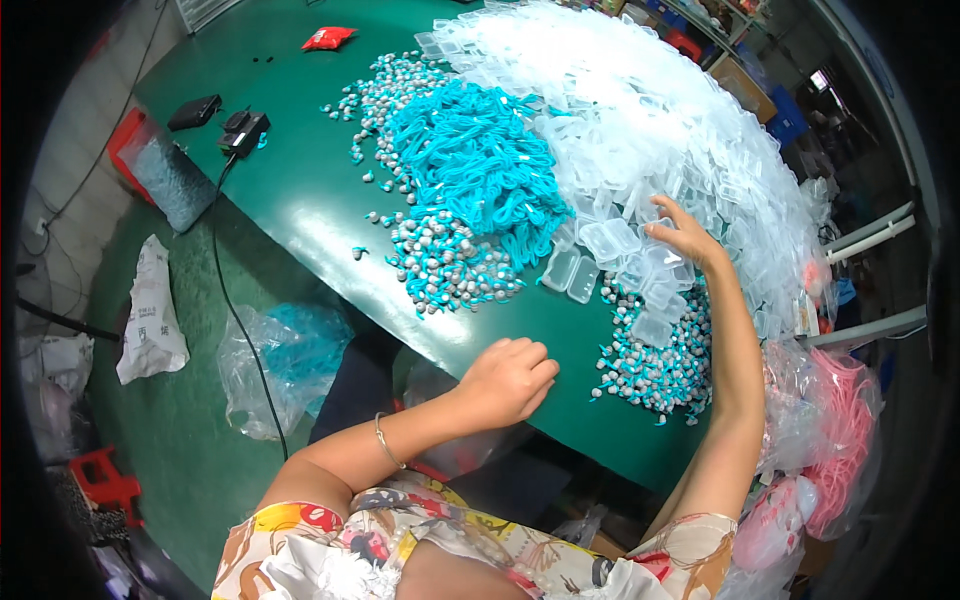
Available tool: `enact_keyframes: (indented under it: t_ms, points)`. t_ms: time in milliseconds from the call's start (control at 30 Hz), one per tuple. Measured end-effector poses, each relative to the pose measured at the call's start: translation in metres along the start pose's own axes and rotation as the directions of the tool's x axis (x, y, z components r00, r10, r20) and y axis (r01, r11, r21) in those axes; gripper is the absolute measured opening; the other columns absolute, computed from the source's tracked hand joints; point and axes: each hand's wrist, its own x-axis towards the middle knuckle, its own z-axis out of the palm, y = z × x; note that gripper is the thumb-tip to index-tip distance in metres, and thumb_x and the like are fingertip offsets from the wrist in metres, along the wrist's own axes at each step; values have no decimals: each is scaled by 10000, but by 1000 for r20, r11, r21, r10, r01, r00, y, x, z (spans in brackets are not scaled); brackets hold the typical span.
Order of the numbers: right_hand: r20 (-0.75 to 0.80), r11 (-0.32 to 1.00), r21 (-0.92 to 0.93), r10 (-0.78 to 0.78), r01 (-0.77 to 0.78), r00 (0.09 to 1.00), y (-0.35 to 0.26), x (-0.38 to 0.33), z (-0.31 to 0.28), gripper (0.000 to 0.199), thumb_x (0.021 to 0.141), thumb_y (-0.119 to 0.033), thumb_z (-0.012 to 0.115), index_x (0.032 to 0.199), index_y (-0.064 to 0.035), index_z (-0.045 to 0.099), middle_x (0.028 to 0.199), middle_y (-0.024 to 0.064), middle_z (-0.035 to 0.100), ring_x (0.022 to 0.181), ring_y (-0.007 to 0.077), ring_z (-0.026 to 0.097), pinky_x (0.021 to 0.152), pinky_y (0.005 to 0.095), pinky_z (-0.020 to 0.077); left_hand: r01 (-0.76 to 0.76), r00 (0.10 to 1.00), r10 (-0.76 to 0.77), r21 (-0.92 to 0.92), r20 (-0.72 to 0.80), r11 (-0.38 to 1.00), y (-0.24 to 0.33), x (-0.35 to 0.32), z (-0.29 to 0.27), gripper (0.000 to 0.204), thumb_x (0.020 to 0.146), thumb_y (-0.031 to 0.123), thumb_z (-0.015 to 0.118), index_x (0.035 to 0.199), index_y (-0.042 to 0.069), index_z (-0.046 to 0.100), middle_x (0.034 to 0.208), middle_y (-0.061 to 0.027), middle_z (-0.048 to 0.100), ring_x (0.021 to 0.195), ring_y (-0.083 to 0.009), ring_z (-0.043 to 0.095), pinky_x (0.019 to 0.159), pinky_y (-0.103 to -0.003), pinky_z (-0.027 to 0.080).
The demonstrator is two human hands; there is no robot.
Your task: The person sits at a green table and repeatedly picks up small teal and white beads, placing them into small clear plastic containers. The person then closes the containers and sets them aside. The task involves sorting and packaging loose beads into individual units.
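Observation:
My left hand (508, 382) is curled into a fist above the table's near edge; its inside is hidden, so I cannot make out whether anything is in it. Further right, my right hand (684, 234) reaches over a large heap of clear plastic cases (640, 120), its thumb and fingers apart. Small hinged clear cases (610, 240) lie beside its fingertips. To the left is a pile of turquoise cords (475, 160). Small grey beads with turquoise ends lie in a left cluster (450, 262) and a right cluster (650, 370), the latter beside my right forearm.
A black device (243, 130) with a cable, a black box (196, 112) and a red packet (328, 38) lie on the green table (290, 200). A bag of grey-blue pieces (170, 180) stands at the left edge. Pink cords in bags (835, 440) hang at the right.

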Motion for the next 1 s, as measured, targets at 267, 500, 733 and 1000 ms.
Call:
enact_keyframes:
  t_ms: [267, 500, 733, 1000]
  points:
    - [-51, 972, -234, -30, 17, 998, -24, 2, 26, 705, 809, -489, 697, 1413, -186, 496, 1355, 182, 587, 1258, 337, 554, 1049, 507, 381, -8, 1000, 8, -12, -29, 1000, -2, -5, 5, 165, 788, 127, 704, 917, 70, 618, 820, -83, 515, 796, -284, 564, 691, -401, 452]
    - [-257, 910, -411, -50, -62, 965, -61, -19, 48, 363, 890, -374, 633, 1210, -206, 601, 1041, 96, 724, 1046, 347, 658, 947, 546, 377, -33, 997, 32, -23, -63, 999, -5, -7, 7, 151, 789, 129, 700, 898, 70, 614, 832, -84, 525, 827, -286, 567, 715, -416, 447]
    - [-546, 922, -384, -267, 46, 794, -69, -36, 72, 146, 836, -168, 699, 979, -141, 697, 905, 57, 733, 875, 272, 695, 802, 434, 485, -52, 994, 49, -32, -97, 998, -6, -8, 8, 123, 788, 124, 700, 873, 72, 627, 828, -84, 528, 831, -289, 569, 725, -417, 453]
    - [-869, 948, -264, -315, 181, 381, -79, -60, 85, 104, 808, -77, 687, 912, -64, 692, 839, 100, 701, 736, 267, 667, 717, 365, 529, -39, 983, 36, -12, -182, 999, -16, -13, -11, 130, 773, 98, 706, 895, 100, 660, 878, -69, 599, 857, -288, 595, 720, -423, 456]
